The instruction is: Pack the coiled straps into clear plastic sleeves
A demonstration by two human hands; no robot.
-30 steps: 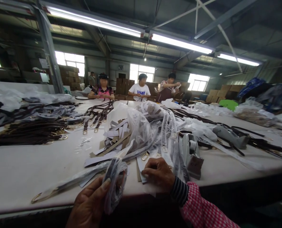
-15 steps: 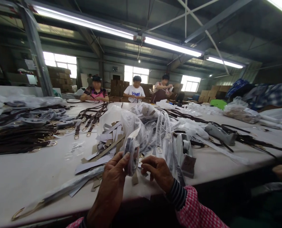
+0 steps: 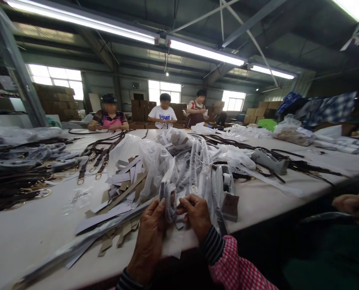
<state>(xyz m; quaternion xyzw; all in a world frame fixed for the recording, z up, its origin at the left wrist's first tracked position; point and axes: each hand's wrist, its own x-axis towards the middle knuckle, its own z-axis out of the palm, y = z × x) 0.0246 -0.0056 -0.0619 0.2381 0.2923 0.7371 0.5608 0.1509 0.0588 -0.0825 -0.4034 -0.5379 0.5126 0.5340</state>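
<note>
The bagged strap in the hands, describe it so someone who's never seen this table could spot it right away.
Start at the long white table and go to its near edge, in front of the heap of clear bags. There the left hand and right hand pinch one folded bagged strap between them. It alone is lifted off the table; the others lie flat.

Bare table point(image 3: 31, 237) open at left, plastic-sleeve heap point(image 3: 179, 161) and tape dispenser point(image 3: 227, 193) crowding ahead, right side perhaps clearer
</note>
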